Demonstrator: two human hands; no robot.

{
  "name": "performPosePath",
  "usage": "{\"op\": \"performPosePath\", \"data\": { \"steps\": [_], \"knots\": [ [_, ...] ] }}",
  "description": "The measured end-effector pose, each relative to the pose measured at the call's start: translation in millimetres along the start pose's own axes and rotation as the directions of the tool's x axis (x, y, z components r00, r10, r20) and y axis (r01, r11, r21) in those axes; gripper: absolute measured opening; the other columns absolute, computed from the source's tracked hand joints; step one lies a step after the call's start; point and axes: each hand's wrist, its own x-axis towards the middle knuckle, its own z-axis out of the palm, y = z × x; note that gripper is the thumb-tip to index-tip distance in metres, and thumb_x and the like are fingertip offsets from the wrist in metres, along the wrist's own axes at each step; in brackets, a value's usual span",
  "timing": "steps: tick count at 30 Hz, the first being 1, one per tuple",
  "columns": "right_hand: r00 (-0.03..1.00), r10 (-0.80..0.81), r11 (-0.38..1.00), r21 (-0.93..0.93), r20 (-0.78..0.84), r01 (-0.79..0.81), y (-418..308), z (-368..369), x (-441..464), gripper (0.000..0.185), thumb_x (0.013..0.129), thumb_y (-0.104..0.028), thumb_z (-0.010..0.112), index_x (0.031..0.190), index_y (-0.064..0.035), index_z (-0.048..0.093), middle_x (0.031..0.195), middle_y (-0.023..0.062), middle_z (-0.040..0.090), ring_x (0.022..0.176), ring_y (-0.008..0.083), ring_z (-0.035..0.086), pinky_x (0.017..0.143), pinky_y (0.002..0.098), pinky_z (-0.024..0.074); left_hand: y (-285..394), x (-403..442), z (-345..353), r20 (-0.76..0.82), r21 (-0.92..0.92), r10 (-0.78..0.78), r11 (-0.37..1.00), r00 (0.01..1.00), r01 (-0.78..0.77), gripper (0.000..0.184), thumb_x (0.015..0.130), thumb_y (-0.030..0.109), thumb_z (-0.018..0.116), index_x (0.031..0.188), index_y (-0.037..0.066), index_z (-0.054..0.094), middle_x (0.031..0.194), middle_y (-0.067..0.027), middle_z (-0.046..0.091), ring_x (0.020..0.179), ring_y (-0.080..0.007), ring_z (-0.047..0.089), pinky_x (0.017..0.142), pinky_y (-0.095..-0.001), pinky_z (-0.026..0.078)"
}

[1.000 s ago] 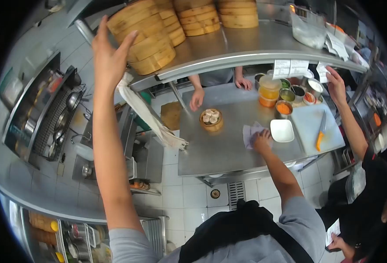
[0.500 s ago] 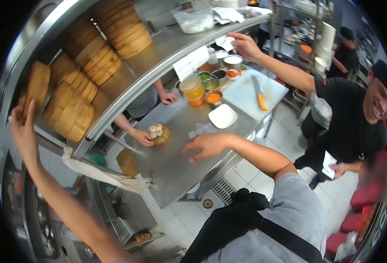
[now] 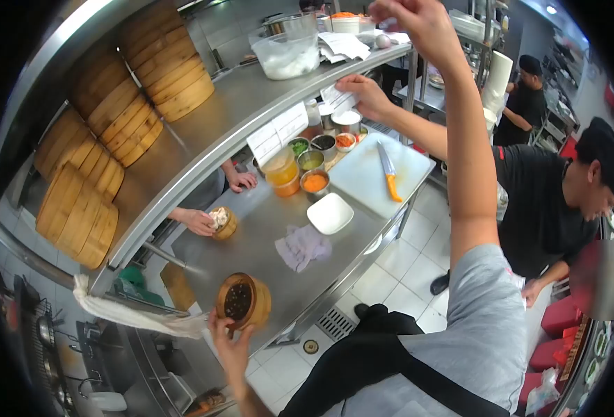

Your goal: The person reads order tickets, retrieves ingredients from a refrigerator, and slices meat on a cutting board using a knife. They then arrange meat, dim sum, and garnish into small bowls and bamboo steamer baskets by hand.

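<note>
My left hand (image 3: 229,342) grips a round bamboo steamer (image 3: 257,303) by its side, low over the near left part of the steel table (image 3: 251,260). A dark, perforated-looking inside faces left. My right hand (image 3: 408,17) is raised at the top of the view, above the shelf edge; its fingers are bent and partly cut off, and no object shows in them. Across the table a co-worker's hand (image 3: 197,222) touches a small steamer (image 3: 225,224) holding pale dumplings. A crumpled purple cloth (image 3: 303,247) lies beside a white square dish (image 3: 330,213).
Steamer stacks (image 3: 77,215) stand on the upper shelf (image 3: 213,118). A knife (image 3: 388,172) lies on the cutting board (image 3: 369,177), near sauce containers (image 3: 314,182). At the right, a co-worker in black (image 3: 536,194) holds a paper slip (image 3: 337,96) at the shelf edge.
My left hand has brought a steamer down from the shelf to above the table. My right hand has risen from the table to the top. The view has shifted, and the co-worker's head has turned down.
</note>
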Motion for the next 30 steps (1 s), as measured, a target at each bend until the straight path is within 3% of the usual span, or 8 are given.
{"op": "performPosePath", "data": {
  "steps": [3, 6, 7, 8, 12, 25, 27, 30],
  "knots": [
    [0.972, 0.114, 0.950, -0.264, -0.204, -0.166, 91, -19, 88, 0.049, 0.077, -0.045, 0.071, 0.111, -0.0093, 0.068, 0.108, 0.0192, 0.066, 0.094, 0.0243, 0.065, 0.079, 0.0436, 0.0518, -75, 13, 68, -0.141, 0.223, 0.059, 0.974, 0.988, -0.026, 0.039, 0.070, 0.004, 0.078, 0.098, 0.005, 0.051, 0.145, -0.0174, 0.025, 0.125, -0.0333, 0.043, 0.091, -0.0361, 0.046],
    [0.984, 0.175, 0.761, -0.631, -0.023, -0.150, 199, -11, 161, 0.039, 0.080, -0.034, 0.070, 0.111, -0.0120, 0.067, 0.105, 0.0110, 0.068, 0.090, 0.0204, 0.066, 0.078, 0.0376, 0.0520, -124, 16, 105, -0.220, 0.284, 0.055, 0.959, 0.974, 0.010, 0.034, 0.074, 0.009, 0.076, 0.096, 0.005, 0.050, 0.145, -0.0213, 0.023, 0.124, -0.0364, 0.042, 0.095, -0.0390, 0.042],
    [0.938, 0.176, 0.481, -0.858, 0.299, 0.184, 264, -5, 190, 0.036, 0.081, -0.031, 0.070, 0.112, -0.0128, 0.067, 0.104, 0.0083, 0.069, 0.089, 0.0192, 0.066, 0.077, 0.0357, 0.0520, -121, 14, 112, -0.158, 0.312, -0.030, 0.947, 0.987, 0.079, 0.036, 0.075, 0.011, 0.075, 0.101, 0.005, 0.051, 0.145, -0.0224, 0.022, 0.126, -0.0378, 0.040, 0.098, -0.0414, 0.039],
    [0.719, 0.214, 0.106, -0.747, 0.661, 0.656, 363, 9, 223, 0.033, 0.082, -0.027, 0.069, 0.112, -0.0137, 0.067, 0.102, 0.0055, 0.069, 0.087, 0.0179, 0.066, 0.076, 0.0337, 0.0521, -116, 14, 118, -0.091, 0.344, -0.117, 0.928, 0.989, 0.142, 0.038, 0.076, 0.012, 0.074, 0.107, 0.005, 0.052, 0.145, -0.0234, 0.021, 0.128, -0.0392, 0.037, 0.101, -0.0438, 0.036],
    [0.758, 0.527, 0.518, -0.853, 0.384, 0.072, 268, 27, 200, 0.033, 0.082, -0.027, 0.069, 0.112, -0.0139, 0.067, 0.102, 0.0047, 0.069, 0.087, 0.0170, 0.066, 0.076, 0.0330, 0.0518, -88, -2, 125, -0.156, 0.383, -0.047, 0.918, 0.987, 0.104, 0.049, 0.079, 0.014, 0.072, 0.121, 0.004, 0.048, 0.146, -0.0232, 0.020, 0.130, -0.0400, 0.033, 0.106, -0.0456, 0.031],
    [0.524, 0.659, 0.737, -0.603, 0.540, -0.306, 251, 16, 212, 0.034, 0.083, -0.025, 0.069, 0.115, -0.0137, 0.065, 0.106, 0.0029, 0.068, 0.088, 0.0134, 0.063, 0.075, 0.0289, 0.0505, -95, -13, 105, -0.351, 0.342, -0.116, 0.908, 0.929, 0.243, 0.040, 0.086, 0.008, 0.063, 0.122, 0.001, 0.048, 0.130, -0.0190, 0.044, 0.119, -0.0346, 0.046, 0.091, -0.0429, 0.044],
    [0.581, 0.482, 0.875, -0.328, 0.656, -0.356, 265, 4, 211, 0.041, 0.082, -0.023, 0.069, 0.121, -0.0112, 0.062, 0.105, 0.0047, 0.067, 0.088, 0.0148, 0.063, 0.075, 0.0291, 0.0505, -105, -7, 103, -0.345, 0.303, -0.120, 0.924, 0.931, 0.231, 0.035, 0.087, 0.010, 0.062, 0.119, 0.002, 0.051, 0.127, -0.0166, 0.048, 0.114, -0.0311, 0.051, 0.087, -0.0399, 0.047],
    [0.900, 0.359, 0.635, -0.771, 0.246, -0.043, 254, -25, 206, 0.044, 0.084, -0.019, 0.067, 0.124, -0.0054, 0.056, 0.108, 0.0094, 0.063, 0.091, 0.0172, 0.061, 0.075, 0.0309, 0.0516, -99, -2, 94, -0.325, 0.313, -0.141, 0.917, 0.935, 0.247, 0.032, 0.088, 0.012, 0.061, 0.117, 0.003, 0.053, 0.126, -0.0146, 0.049, 0.114, -0.0274, 0.051, 0.086, -0.0376, 0.047]
  ]
}}
